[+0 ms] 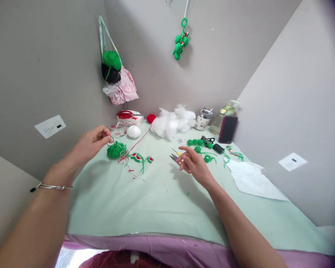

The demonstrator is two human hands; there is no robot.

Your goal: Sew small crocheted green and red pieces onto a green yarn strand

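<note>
My left hand (pixel 96 140) is raised at the left, its thumb and fingertips pinched on a green yarn strand. Just below those fingertips lies the green yarn ball (pixel 115 150). Over the middle of the table, my right hand (pixel 194 164) grips small scissors (pixel 173 157), blades pointing left. A thin crochet hook (pixel 178 153) with a yellow grip also sticks out from its fingers. Between the hands lie small green, red and white crocheted pieces (pixel 137 158) with trailing tails. A red strand (pixel 142 137) runs back to a red yarn ball (pixel 151 118).
White stuffing (pixel 173 122) is heaped at the back, near a white yarn ball (pixel 133 131). Green crocheted balls (pixel 197 149), a phone (pixel 228 129), a pen jar (pixel 203 121) and white paper (pixel 251 178) are at the right. A green crocheted cluster (pixel 178 44) hangs above.
</note>
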